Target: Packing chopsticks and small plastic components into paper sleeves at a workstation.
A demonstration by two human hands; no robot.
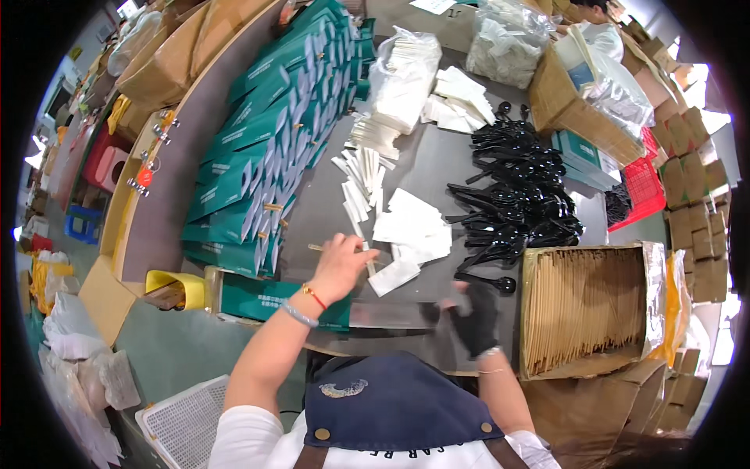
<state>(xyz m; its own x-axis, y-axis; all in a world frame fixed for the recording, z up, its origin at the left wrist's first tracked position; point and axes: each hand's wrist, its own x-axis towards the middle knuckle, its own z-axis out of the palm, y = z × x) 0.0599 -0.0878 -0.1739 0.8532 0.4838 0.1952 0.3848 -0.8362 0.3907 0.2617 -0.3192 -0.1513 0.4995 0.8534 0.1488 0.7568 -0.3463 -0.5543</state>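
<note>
Two hands work at the near edge of a grey desk (437, 168). The left hand (340, 266) reaches forward, its fingers curled together around thin wooden sticks (316, 248) whose ends poke out to its left; a white packet (393, 277) lies just beside its fingertips. On that wrist sit a red cord and a pale bracelet. The right hand (473, 316), in a dark fingerless glove, is blurred near the desk's front edge; whether its fingers are apart or closed on anything cannot be told. A green sleeve (266, 299) lies flat along the front edge beneath the left forearm, with a yellow holder (176, 288) at its left end. More white packets (414, 230) are heaped just beyond the left hand, and narrow white sachets (361, 180) lie scattered farther back. Black spoons (519, 195) form a long heap on the right half of the desk, one of them close to the right hand. Green sleeves (273, 133) are stacked in overlapping rows along the left side. At the right edge stands a cardboard box (586, 309) packed with sticks. Clear bags (402, 74) of white items rest toward the far edge. A white basket (183, 422) sits below the desk's near left corner.
</note>
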